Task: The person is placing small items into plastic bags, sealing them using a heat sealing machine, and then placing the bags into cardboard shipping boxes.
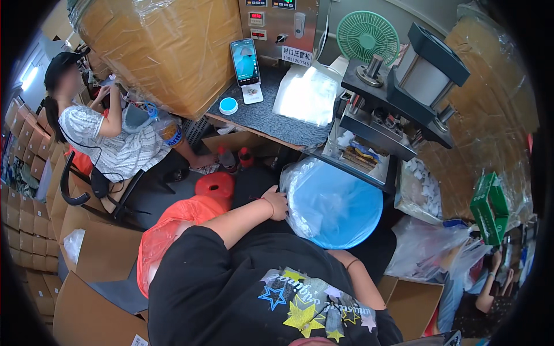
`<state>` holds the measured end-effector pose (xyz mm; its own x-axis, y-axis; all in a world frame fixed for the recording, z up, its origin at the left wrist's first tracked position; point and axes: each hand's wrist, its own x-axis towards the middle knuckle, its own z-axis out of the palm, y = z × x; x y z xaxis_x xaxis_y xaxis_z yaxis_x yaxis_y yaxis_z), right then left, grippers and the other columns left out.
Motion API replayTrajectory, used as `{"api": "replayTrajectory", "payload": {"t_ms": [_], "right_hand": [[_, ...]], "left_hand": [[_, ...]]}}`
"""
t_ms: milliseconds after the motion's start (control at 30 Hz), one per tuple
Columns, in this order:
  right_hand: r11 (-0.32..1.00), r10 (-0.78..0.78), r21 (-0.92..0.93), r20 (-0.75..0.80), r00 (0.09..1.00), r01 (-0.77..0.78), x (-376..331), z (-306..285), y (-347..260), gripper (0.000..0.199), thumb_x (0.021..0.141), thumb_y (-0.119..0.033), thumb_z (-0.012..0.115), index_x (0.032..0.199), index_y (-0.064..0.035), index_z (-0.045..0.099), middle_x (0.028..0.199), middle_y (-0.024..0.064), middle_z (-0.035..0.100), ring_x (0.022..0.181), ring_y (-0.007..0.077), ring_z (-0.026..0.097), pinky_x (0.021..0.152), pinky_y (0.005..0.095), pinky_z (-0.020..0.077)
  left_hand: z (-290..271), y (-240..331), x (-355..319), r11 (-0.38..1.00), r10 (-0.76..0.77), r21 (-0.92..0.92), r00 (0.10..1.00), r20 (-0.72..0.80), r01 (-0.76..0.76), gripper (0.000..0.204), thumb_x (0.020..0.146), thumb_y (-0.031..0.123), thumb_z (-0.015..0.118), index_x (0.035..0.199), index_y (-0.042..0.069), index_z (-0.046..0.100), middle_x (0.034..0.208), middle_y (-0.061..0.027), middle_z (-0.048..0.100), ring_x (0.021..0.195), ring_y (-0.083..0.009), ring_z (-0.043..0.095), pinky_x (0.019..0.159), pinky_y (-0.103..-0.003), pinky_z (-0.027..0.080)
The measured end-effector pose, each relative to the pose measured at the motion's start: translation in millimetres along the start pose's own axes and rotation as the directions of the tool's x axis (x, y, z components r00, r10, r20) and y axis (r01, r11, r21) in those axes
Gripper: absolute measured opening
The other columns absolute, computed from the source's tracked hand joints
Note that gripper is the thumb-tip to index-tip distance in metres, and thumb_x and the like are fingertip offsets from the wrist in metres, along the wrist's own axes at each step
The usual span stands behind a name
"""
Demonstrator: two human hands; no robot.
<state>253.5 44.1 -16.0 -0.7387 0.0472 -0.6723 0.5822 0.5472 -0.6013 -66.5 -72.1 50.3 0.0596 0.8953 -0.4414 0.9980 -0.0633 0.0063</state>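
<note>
Blue bin (340, 213) against left hand (277, 203) fingers (283, 214)

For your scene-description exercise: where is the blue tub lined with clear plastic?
In the head view, the blue tub sits centre-right, below the press machine, with the left hand on its left rim.
</note>
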Motion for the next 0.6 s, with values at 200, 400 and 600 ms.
{"api": "replayTrajectory", "payload": {"t_ms": [200,400,600], "right_hand": [[0.938,-0.006,-0.29,-0.56,0.828,-0.19,-33.6,-9.7,-47.2,0.036,0.077,-0.029,0.074,0.109,-0.0138,0.07,0.103,0.014,0.068,0.103,0.0323,0.063,0.089,0.0453,0.0492],[0.903,-0.06,-0.411,-0.404,0.913,-0.122,-12.9,-13.5,-18.0,0.035,0.075,-0.022,0.073,0.108,-0.0137,0.07,0.104,0.0125,0.069,0.099,0.0346,0.065,0.085,0.0456,0.0511],[0.945,-0.316,-0.206,-0.381,0.869,0.253,-57.3,-52.8,-36.2,0.026,0.083,-0.012,0.068,0.109,-0.0086,0.072,0.107,0.015,0.071,0.101,0.0343,0.067,0.088,0.041,0.0532]], "left_hand": [[61.3,-73.6,81.9,0.888,0.153,-0.452,0.982,0.111,-0.087,0.029,0.083,0.024,0.06,0.101,0.009,0.077,0.106,-0.0183,0.072,0.1,-0.0349,0.068,0.088,-0.043,0.051],[37.0,-54.3,103.0,-0.326,-0.298,-0.913,0.891,0.344,0.243,0.029,0.094,0.02,0.047,0.113,0.018,0.069,0.109,-0.0094,0.071,0.093,-0.029,0.069,0.078,-0.05,0.053],[44.3,-62.8,92.9,0.65,-0.473,-0.746,0.845,-0.249,0.144,0.03,0.094,0.026,0.054,0.108,0.004,0.068,0.106,-0.0206,0.068,0.092,-0.034,0.066,0.084,-0.04,0.052]]}}
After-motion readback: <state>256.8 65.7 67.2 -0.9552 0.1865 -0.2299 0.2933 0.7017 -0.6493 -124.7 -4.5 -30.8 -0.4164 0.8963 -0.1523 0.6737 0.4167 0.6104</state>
